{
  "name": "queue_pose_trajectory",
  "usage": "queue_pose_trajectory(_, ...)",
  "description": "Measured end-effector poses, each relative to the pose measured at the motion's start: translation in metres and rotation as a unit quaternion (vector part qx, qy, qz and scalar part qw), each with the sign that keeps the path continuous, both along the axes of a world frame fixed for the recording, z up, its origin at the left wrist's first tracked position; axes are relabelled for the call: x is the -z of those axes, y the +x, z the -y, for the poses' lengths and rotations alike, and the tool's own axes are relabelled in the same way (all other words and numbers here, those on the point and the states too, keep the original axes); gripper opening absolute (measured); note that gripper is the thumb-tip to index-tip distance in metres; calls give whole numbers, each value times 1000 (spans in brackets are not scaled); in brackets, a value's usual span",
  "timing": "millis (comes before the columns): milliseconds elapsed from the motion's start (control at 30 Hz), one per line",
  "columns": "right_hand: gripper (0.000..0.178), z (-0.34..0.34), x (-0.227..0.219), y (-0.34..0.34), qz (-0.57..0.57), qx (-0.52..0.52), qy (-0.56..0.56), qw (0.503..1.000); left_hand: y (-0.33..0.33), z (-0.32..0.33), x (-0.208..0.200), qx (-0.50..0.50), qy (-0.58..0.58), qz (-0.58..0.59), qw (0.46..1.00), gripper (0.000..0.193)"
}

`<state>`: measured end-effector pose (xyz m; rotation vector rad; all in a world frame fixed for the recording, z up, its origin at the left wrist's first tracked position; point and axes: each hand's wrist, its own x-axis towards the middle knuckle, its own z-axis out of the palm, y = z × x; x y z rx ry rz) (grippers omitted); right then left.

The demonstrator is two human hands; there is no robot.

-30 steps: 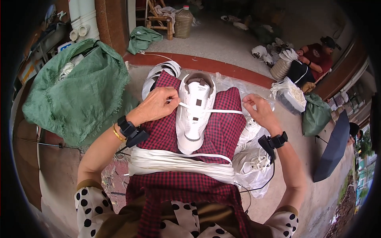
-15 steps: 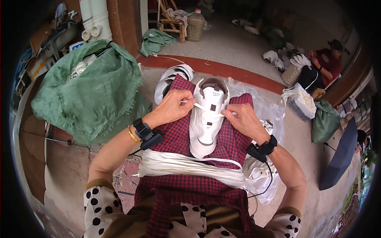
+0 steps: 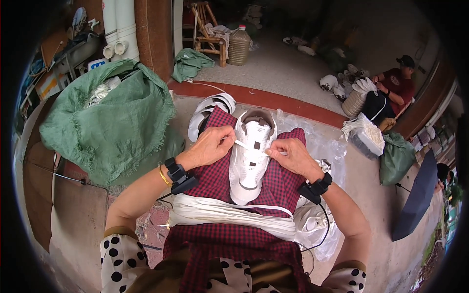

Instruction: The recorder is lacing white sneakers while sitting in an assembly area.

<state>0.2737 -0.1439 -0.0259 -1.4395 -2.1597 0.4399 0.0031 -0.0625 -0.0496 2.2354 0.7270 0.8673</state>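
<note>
A white sneaker [image 3: 250,166] lies on my lap over a red-and-black checked apron [image 3: 215,171], its toe pointing toward me. My left hand [image 3: 212,145] is at the shoe's left side, thumb and fingers pinching one end of a white shoelace [image 3: 241,144]. On the other side, my right hand [image 3: 292,155] pinches the lace where it comes out by the eyelets. Between the two hands the lace crosses the tongue. A thick bundle of white laces [image 3: 229,215] lies across my lap, nearer to me than the toe.
On the left bulges a green sack [image 3: 105,122] with white items inside. More white shoes [image 3: 210,115] lie beyond my lap, others [image 3: 312,217] on clear plastic at right. A box of laces [image 3: 367,136], a green bag [image 3: 396,158] and a dark umbrella [image 3: 417,195] stand right. Another person [image 3: 398,83] sits farther back.
The view has tilted slightly, so the scene sits a little lower and further left. Both hands keep their pinch on the lace at the shoe, with little visible movement.
</note>
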Motion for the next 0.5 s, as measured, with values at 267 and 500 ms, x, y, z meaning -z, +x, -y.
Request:
queue_pose_trajectory(267, 28, 4, 0, -2, 63, -53, 37, 996, -17, -11, 1, 57, 371, -133, 917, 25)
queue_pose_trajectory(500, 22, 9, 21, -2, 179, -49, 168, 968, -25, -31, 10, 67, 529, -194, 824, 17)
